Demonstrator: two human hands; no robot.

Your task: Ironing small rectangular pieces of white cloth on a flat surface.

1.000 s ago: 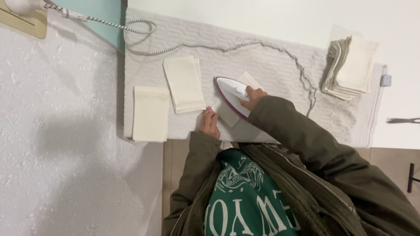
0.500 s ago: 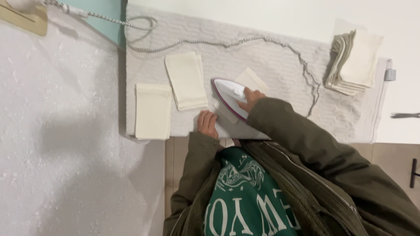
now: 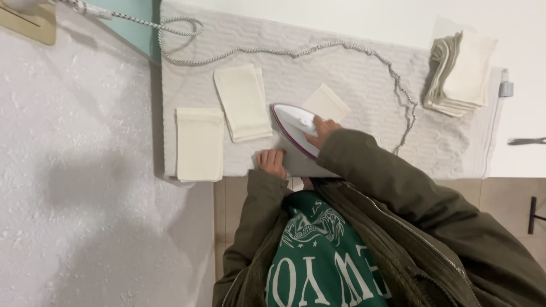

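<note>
Iron [image 3: 294, 126] near front edge of ironing pad [image 3: 352, 68], right hand [image 3: 322, 129] gripping it; left hand [image 3: 272, 162] flat, pinning cloth [image 3: 326, 103]. Best keep fingers clear, strokes slow, cord [image 3: 341, 48] behind.

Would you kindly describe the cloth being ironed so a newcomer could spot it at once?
On the grey padded mat, find the white iron under the right hand. The cloth pokes out from beneath it, lying askew, unlike the two flat cloths to its left.

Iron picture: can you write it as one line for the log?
right hand: grips iron | iron: on cream cloth | left hand: flat on grey mat edge | two ironed cloths left | folded stack right
</note>
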